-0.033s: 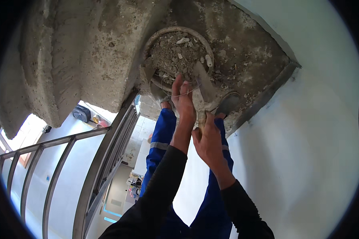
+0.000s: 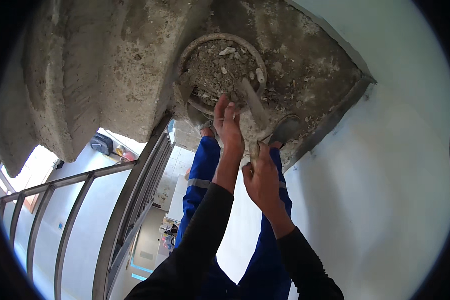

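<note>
Trowel (image 2: 255, 106), one: flat grey blade, pointing to the far side, its tip over the near right part of a round bucket (image 2: 222, 36); whether blade and rim touch, we cannot tell. Right hand (image 2: 261, 177), one: curled closed round the trowel's handle. Left hand (image 2: 230, 132), one: half open, fingers loosely bent at the bucket's near edge; we cannot tell whether they have hold of anything. Rubble (image 2: 215, 65), one load: grey, broken, with paler lumps, filling the bucket. Surroundings: concrete steps (image 2: 130, 70) to the left, a white wall (image 2: 375, 190) to the right. Step in hand, as we judge it: trowel work on rubble at the bucket. Next move, we judge, calls for a steady blade, clear of the left fingers.
</note>
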A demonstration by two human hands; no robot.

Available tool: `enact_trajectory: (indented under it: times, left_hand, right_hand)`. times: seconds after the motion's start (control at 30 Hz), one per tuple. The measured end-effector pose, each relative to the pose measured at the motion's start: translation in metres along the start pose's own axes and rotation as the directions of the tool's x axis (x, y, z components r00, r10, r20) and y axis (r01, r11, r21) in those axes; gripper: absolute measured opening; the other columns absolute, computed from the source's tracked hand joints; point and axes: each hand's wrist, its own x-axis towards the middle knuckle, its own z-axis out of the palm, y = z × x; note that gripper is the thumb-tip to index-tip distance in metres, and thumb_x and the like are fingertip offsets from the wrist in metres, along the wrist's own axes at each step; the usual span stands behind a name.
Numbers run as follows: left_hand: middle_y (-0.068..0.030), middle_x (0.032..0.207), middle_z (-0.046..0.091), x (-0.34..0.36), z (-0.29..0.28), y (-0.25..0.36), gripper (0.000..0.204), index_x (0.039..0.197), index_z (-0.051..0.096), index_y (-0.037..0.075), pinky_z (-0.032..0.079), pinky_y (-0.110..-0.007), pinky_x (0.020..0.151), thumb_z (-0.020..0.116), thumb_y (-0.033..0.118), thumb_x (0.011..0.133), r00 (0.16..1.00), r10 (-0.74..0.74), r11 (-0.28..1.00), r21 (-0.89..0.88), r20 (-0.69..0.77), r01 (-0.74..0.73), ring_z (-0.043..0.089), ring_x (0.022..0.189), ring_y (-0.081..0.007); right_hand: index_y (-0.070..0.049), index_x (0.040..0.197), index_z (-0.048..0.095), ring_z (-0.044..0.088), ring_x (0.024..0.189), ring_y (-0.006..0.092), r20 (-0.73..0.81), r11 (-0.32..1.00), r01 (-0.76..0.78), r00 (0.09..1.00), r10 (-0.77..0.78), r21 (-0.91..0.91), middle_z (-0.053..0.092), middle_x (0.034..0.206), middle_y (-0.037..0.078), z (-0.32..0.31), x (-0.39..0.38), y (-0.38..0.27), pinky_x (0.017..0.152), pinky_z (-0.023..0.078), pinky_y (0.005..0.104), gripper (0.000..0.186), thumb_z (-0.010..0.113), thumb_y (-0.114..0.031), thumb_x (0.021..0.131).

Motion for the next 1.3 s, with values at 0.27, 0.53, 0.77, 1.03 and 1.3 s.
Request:
enact_trajectory:
  times: [0.27, 0.53, 0.77, 1.03, 1.3]
  left_hand:
    - [-0.0119, 0.116, 0.07, -0.002, -0.074, -0.047, 0.035, 0.128, 0.061, 0.004, 0.052, -0.033, 0.094, 0.066, 0.02, 0.096, 0.959, -0.08, 0.782, 0.613, 0.273, -0.109, 0.065, 0.112, -0.0236]
    - [-0.0296, 0.144, 0.053, 0.073, -0.056, -0.161, 0.078, 0.139, 0.053, -0.006, 0.036, -0.05, 0.117, 0.076, 0.045, 0.084, 0.948, 0.259, 0.196, 0.951, 0.184, -0.238, 0.04, 0.142, -0.045]
    - [-0.0295, 0.159, 0.035, 0.121, 0.012, -0.232, 0.107, 0.151, 0.037, -0.008, 0.029, -0.057, 0.12, 0.074, 0.062, 0.079, 0.972, 0.223, 0.316, 0.949, -0.079, 0.004, 0.027, 0.149, -0.0452]
    - [-0.0344, 0.162, 0.021, 0.107, 0.071, -0.249, 0.113, 0.159, 0.009, -0.008, 0.022, -0.053, 0.125, 0.075, 0.039, 0.081, 0.933, 0.357, 0.512, 0.844, -0.04, -0.159, 0.02, 0.15, -0.0481]
    - [-0.0283, 0.157, 0.036, 0.12, 0.031, -0.228, 0.091, 0.154, 0.033, -0.006, 0.031, -0.048, 0.12, 0.074, 0.038, 0.085, 0.916, 0.4, 0.607, 0.746, 0.01, -0.274, 0.038, 0.144, -0.0405]
  right_hand:
    - [-0.004, 0.136, 0.053, 0.069, 0.092, 0.0471, -0.221, 0.967, -0.164, 0.968, 0.12, -0.196, 0.069, 0.104, 0.027, -0.049, 0.006, 0.146, 0.08, 0.055, 0.0544, 0.045, 0.063, -0.02, 0.095]
    - [-0.014, 0.142, 0.053, 0.062, 0.113, 0.0415, -0.156, 0.751, 0.363, 0.839, -0.521, -0.552, 0.062, 0.127, 0.018, -0.095, 0.338, 0.211, 0.09, 0.05, 0.0549, 0.047, 0.06, -0.014, 0.096]
    - [-0.014, 0.153, 0.046, 0.03, 0.146, 0.0338, 0.045, 0.878, 0.463, 0.881, -0.471, 0.117, 0.034, 0.158, 0.013, -0.068, 0.427, 0.216, 0.115, 0.035, 0.0498, 0.053, 0.056, -0.032, 0.104]
    - [-0.015, 0.142, 0.058, 0.056, 0.128, 0.0368, 0.237, 0.389, 0.514, 0.786, -0.572, -0.765, 0.06, 0.134, 0.017, -0.1, 0.37, 0.267, 0.109, 0.041, 0.0533, 0.054, 0.066, -0.008, 0.09]
    - [-0.012, 0.145, 0.052, 0.064, 0.113, 0.0372, 0.283, 0.507, 0.503, 0.847, -0.45, -0.7, 0.064, 0.121, 0.02, -0.127, 0.313, 0.262, 0.095, 0.049, 0.0563, 0.051, 0.06, -0.015, 0.095]
